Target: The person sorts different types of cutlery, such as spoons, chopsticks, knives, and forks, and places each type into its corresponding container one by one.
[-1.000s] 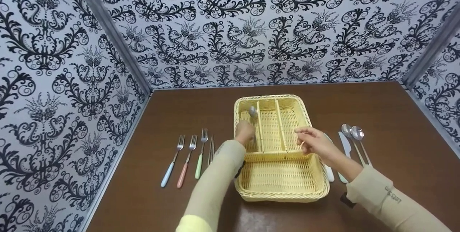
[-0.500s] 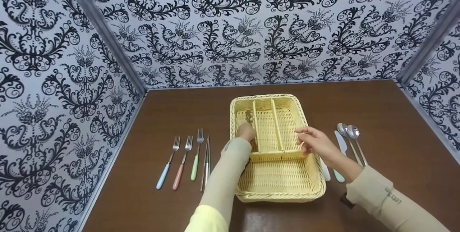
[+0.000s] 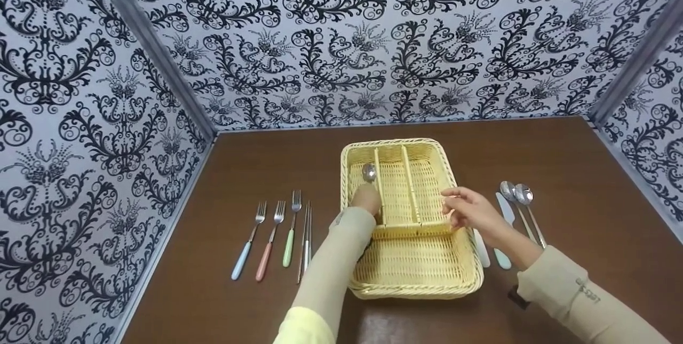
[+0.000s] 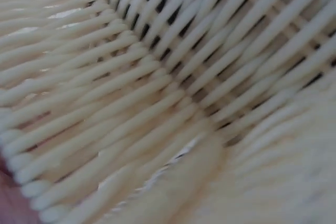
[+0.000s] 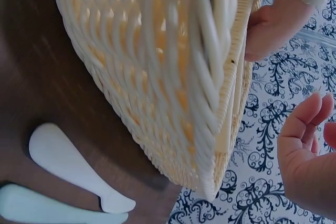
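Note:
A rectangular wicker basket [image 3: 416, 293] has three narrow compartments at the back and a wide one in front. My left hand [image 3: 366, 199] reaches into its left compartment and holds a spoon [image 3: 368, 173]; the metal bowl shows beyond the hand, while the fingertips and most of the handle are hidden. The left wrist view shows mainly woven wicker [image 4: 131, 87], close and blurred. Over the basket's right rim hovers my right hand [image 3: 469, 213], fingers loosely bent and holding nothing. It also appears in the right wrist view [image 5: 307, 156], apart from the basket.
Left of the basket lie a blue fork [image 3: 247, 245], a pink fork [image 3: 271, 242], a green fork [image 3: 291, 232] and metal chopsticks [image 3: 307, 240]. On the right are a white-handled utensil [image 3: 482, 250], a green-handled knife [image 3: 502, 258] and two spoons [image 3: 523, 194]. Patterned walls [image 3: 341, 40] enclose the table.
My left hand has shifted slightly within the left compartment, and the spoon's bowl has turned so its shiny side shows. The right hand stays almost still. The head view has shifted slightly.

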`<state>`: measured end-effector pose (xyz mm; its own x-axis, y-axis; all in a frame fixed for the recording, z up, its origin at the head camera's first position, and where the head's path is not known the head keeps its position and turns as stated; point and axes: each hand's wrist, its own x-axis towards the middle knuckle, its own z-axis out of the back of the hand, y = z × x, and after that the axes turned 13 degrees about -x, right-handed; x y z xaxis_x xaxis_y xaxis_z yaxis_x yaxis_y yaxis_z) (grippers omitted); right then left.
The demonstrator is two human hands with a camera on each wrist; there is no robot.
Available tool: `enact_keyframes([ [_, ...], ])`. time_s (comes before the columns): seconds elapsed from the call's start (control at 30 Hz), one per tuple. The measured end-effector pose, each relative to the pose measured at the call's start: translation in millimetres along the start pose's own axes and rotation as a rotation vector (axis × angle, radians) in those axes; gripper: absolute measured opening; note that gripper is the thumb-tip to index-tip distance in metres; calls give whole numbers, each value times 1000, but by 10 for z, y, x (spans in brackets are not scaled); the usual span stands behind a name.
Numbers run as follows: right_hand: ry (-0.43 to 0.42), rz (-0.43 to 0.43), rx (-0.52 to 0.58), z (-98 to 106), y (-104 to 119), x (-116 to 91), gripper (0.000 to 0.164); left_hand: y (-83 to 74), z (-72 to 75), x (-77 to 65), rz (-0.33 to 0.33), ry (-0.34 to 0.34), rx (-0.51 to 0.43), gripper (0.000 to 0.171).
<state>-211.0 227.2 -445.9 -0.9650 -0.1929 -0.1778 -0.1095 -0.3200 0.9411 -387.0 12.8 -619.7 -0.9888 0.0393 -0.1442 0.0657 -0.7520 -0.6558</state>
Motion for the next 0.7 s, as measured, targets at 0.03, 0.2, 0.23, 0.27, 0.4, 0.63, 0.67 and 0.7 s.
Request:
enact_keyframes([
  [0.03,-8,7,5,21,-1,3,28,-76,75,-47,-53,-17,32,24],
  [0.2,-91,69,-27,211,-24,-1,20,-479,699,-263,-254,-101,42,20],
  [0.23,-110,83,-52,269,-40,-7,22,-553,863,-355,-265,-116,36,17],
  [0.27,-129,97,-93,330,-64,-16,24,-644,1068,-479,-244,-108,12,18],
  [0.4,-216,110,-363,613,-246,-54,34,-794,1717,-1058,-162,-73,6,10],
  [0.63,-195,-45,-792,1040,-744,-140,26,-256,1866,-1368,-151,73,-11,17],
  [0.67,-175,-68,-800,1073,-800,-149,25,-187,1853,-1387,-122,107,-34,19],
  [0.7,-156,-92,-800,1095,-844,-159,24,-124,1840,-1402,-103,134,-53,19],
])
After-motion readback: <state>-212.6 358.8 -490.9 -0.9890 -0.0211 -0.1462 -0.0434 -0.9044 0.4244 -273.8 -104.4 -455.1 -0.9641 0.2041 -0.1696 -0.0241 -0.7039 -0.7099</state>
